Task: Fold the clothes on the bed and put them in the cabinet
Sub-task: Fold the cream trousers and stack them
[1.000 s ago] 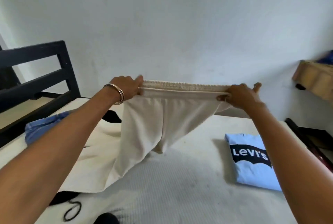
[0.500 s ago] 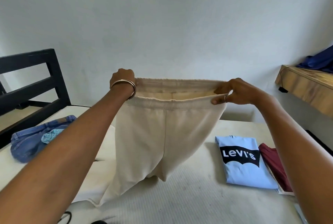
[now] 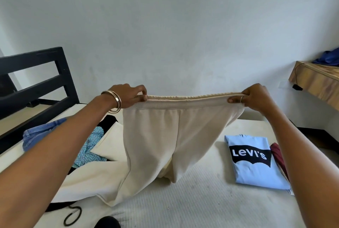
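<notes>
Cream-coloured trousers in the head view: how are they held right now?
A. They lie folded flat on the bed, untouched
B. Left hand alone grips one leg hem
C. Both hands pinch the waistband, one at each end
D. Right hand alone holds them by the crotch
C: the left hand and right hand each pinch an end of the cream-coloured trousers' waistband, stretched between them above the bed.

A white bed (image 3: 192,196) is carrying the clothes. A folded blue Levi's shirt (image 3: 256,163) is lying on its right side, a maroon garment (image 3: 278,156) just beside it. Jeans (image 3: 36,134), a patterned teal cloth (image 3: 89,147) and the cream trousers' legs (image 3: 88,181) are lying at left.
</notes>
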`<action>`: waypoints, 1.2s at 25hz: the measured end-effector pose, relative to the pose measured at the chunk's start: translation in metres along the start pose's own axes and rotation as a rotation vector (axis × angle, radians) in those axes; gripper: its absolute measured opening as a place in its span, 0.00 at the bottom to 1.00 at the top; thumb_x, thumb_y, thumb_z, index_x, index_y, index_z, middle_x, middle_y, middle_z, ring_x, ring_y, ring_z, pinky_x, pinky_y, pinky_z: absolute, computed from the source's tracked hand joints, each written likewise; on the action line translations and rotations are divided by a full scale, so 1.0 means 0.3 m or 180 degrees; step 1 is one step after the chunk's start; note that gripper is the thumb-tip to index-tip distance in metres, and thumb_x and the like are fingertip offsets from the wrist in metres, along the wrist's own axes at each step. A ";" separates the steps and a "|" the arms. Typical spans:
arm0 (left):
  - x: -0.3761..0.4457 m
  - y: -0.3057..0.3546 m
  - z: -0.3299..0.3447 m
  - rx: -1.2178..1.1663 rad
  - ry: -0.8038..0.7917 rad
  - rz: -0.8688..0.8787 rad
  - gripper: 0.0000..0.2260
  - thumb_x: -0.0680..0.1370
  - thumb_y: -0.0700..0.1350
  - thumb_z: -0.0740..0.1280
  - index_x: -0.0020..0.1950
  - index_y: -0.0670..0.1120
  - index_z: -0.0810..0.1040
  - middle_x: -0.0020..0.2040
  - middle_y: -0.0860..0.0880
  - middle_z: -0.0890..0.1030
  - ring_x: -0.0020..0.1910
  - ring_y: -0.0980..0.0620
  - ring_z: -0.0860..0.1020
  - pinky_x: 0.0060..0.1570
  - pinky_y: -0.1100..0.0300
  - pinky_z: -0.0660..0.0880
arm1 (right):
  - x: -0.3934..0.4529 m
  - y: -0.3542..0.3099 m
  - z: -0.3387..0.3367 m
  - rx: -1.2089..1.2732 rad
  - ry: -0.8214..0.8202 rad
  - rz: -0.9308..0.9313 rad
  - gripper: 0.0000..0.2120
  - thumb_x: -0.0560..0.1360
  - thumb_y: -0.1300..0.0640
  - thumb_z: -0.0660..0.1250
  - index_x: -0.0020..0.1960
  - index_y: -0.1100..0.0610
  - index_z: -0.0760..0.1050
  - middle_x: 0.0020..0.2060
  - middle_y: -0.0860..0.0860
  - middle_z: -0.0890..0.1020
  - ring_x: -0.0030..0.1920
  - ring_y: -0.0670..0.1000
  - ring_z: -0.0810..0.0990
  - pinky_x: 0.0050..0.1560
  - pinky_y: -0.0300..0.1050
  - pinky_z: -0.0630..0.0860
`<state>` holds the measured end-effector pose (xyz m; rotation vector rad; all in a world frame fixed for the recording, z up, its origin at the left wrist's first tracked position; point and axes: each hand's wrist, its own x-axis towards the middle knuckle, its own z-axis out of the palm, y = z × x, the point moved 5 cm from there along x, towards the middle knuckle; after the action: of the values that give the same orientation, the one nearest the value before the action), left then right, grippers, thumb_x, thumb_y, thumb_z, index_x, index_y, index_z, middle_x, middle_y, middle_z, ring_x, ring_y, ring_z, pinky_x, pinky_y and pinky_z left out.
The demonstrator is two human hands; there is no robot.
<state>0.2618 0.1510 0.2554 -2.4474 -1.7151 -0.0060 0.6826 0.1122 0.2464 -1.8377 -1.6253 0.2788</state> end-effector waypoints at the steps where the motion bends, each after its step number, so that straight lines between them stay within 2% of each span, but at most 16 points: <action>1: -0.011 -0.006 0.010 -0.0056 0.0030 0.0008 0.19 0.77 0.66 0.57 0.64 0.59 0.68 0.38 0.50 0.74 0.40 0.47 0.75 0.37 0.57 0.67 | -0.005 0.015 0.018 0.0222 0.0033 0.0095 0.33 0.60 0.48 0.83 0.29 0.69 0.65 0.29 0.54 0.61 0.32 0.52 0.60 0.34 0.45 0.57; 4: 0.009 -0.015 0.042 0.0065 0.0132 -0.0321 0.23 0.73 0.66 0.65 0.65 0.60 0.73 0.51 0.46 0.77 0.52 0.44 0.77 0.45 0.56 0.70 | -0.009 0.003 0.074 0.0552 0.0220 -0.0011 0.26 0.61 0.51 0.83 0.34 0.70 0.71 0.26 0.54 0.65 0.31 0.52 0.64 0.33 0.44 0.63; 6: 0.040 -0.011 0.054 0.0027 0.0146 -0.0534 0.21 0.72 0.65 0.68 0.60 0.56 0.78 0.54 0.46 0.78 0.53 0.44 0.78 0.46 0.57 0.70 | -0.008 -0.026 0.098 0.0870 0.0385 -0.0125 0.18 0.62 0.54 0.82 0.40 0.60 0.75 0.28 0.54 0.73 0.31 0.52 0.69 0.33 0.44 0.67; 8: 0.054 0.001 0.060 0.0157 0.0241 -0.0503 0.20 0.72 0.65 0.67 0.57 0.54 0.80 0.54 0.47 0.79 0.53 0.44 0.78 0.46 0.57 0.70 | -0.007 -0.033 0.121 0.1502 0.0385 -0.0132 0.17 0.64 0.56 0.82 0.46 0.47 0.76 0.37 0.56 0.82 0.37 0.54 0.77 0.39 0.47 0.75; 9: 0.054 0.002 0.061 0.0213 0.0337 -0.0454 0.20 0.73 0.65 0.66 0.57 0.54 0.80 0.53 0.48 0.80 0.53 0.44 0.79 0.46 0.57 0.70 | -0.002 -0.031 0.130 0.1608 0.0428 -0.0131 0.17 0.66 0.56 0.81 0.47 0.45 0.77 0.42 0.56 0.83 0.41 0.55 0.80 0.43 0.49 0.78; 10: 0.050 0.002 0.066 0.0245 0.0433 -0.0399 0.20 0.74 0.66 0.64 0.57 0.54 0.80 0.53 0.48 0.80 0.52 0.44 0.79 0.46 0.57 0.71 | 0.003 -0.028 0.136 0.1583 0.0506 -0.0137 0.14 0.68 0.56 0.79 0.47 0.45 0.78 0.43 0.55 0.83 0.44 0.56 0.81 0.46 0.50 0.78; 12: 0.036 0.007 0.093 0.0144 0.0499 -0.0386 0.22 0.73 0.68 0.62 0.56 0.54 0.79 0.52 0.47 0.79 0.54 0.44 0.77 0.49 0.54 0.73 | 0.012 -0.045 0.145 0.1536 0.0631 -0.0217 0.08 0.71 0.56 0.77 0.46 0.48 0.79 0.41 0.51 0.83 0.42 0.54 0.80 0.46 0.52 0.78; 15: 0.026 0.021 0.182 0.0218 0.0050 -0.0643 0.29 0.64 0.77 0.62 0.50 0.57 0.79 0.58 0.46 0.70 0.65 0.43 0.66 0.55 0.46 0.70 | 0.016 -0.141 0.165 0.1590 0.0593 -0.0564 0.06 0.73 0.56 0.74 0.43 0.47 0.79 0.37 0.45 0.80 0.37 0.45 0.76 0.42 0.44 0.74; 17: 0.031 0.046 0.260 0.0096 -0.0312 -0.0641 0.32 0.59 0.78 0.64 0.51 0.58 0.79 0.59 0.47 0.66 0.66 0.43 0.62 0.57 0.42 0.68 | 0.019 -0.223 0.175 0.1504 0.0547 -0.0789 0.04 0.74 0.55 0.73 0.45 0.49 0.79 0.37 0.41 0.80 0.37 0.40 0.76 0.41 0.39 0.72; 18: 0.033 0.064 0.288 -0.0304 -0.0341 -0.0520 0.34 0.57 0.79 0.65 0.53 0.58 0.77 0.59 0.48 0.67 0.65 0.45 0.64 0.59 0.43 0.69 | 0.020 -0.268 0.179 0.1454 0.0519 -0.0902 0.03 0.74 0.55 0.73 0.46 0.50 0.79 0.37 0.40 0.80 0.37 0.38 0.76 0.41 0.37 0.71; 20: 0.033 0.126 0.308 -0.1697 -0.0019 -0.0120 0.44 0.51 0.81 0.64 0.58 0.56 0.75 0.57 0.50 0.73 0.57 0.52 0.73 0.57 0.50 0.73 | 0.026 -0.350 0.187 0.1358 0.0504 -0.1063 0.04 0.74 0.54 0.72 0.48 0.53 0.79 0.37 0.40 0.80 0.37 0.35 0.76 0.40 0.32 0.70; 22: 0.014 0.216 0.302 -0.2809 0.0308 0.0003 0.40 0.53 0.76 0.68 0.56 0.52 0.75 0.50 0.52 0.79 0.44 0.58 0.78 0.48 0.59 0.76 | 0.034 -0.418 0.194 0.1262 0.0574 -0.1144 0.05 0.74 0.55 0.73 0.48 0.55 0.79 0.38 0.40 0.80 0.38 0.33 0.76 0.39 0.27 0.68; 23: 0.008 0.257 0.305 -0.3027 0.0462 -0.0047 0.35 0.56 0.72 0.70 0.53 0.50 0.75 0.46 0.51 0.81 0.41 0.56 0.78 0.43 0.59 0.75 | 0.036 -0.449 0.197 0.1198 0.0639 -0.1206 0.06 0.74 0.57 0.73 0.49 0.57 0.79 0.38 0.40 0.80 0.39 0.35 0.76 0.40 0.26 0.68; 25: 0.018 0.324 0.313 -0.2994 0.0863 -0.0171 0.25 0.64 0.62 0.71 0.50 0.45 0.75 0.42 0.46 0.81 0.41 0.48 0.79 0.41 0.55 0.74 | 0.038 -0.499 0.200 0.1084 0.0729 -0.1343 0.06 0.74 0.59 0.72 0.49 0.59 0.79 0.39 0.43 0.80 0.42 0.42 0.77 0.42 0.26 0.68; 27: 0.022 0.351 0.310 -0.2764 0.1228 -0.0358 0.18 0.69 0.56 0.65 0.49 0.43 0.76 0.42 0.43 0.80 0.45 0.41 0.79 0.42 0.54 0.74 | 0.033 -0.520 0.197 0.1035 0.0733 -0.1399 0.05 0.74 0.62 0.71 0.49 0.59 0.79 0.40 0.45 0.80 0.44 0.44 0.77 0.42 0.27 0.68; 30: 0.033 0.308 0.279 -0.2867 0.1243 -0.0363 0.16 0.70 0.58 0.62 0.43 0.45 0.75 0.36 0.46 0.78 0.38 0.45 0.77 0.37 0.58 0.68 | 0.034 -0.488 0.165 0.1047 0.0701 -0.1406 0.05 0.74 0.63 0.70 0.50 0.59 0.78 0.41 0.46 0.80 0.41 0.38 0.76 0.41 0.26 0.67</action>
<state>0.3445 0.1403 0.1622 -2.5622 -1.8972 -1.4457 0.5395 0.1397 0.2988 -1.1863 -1.6642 0.1307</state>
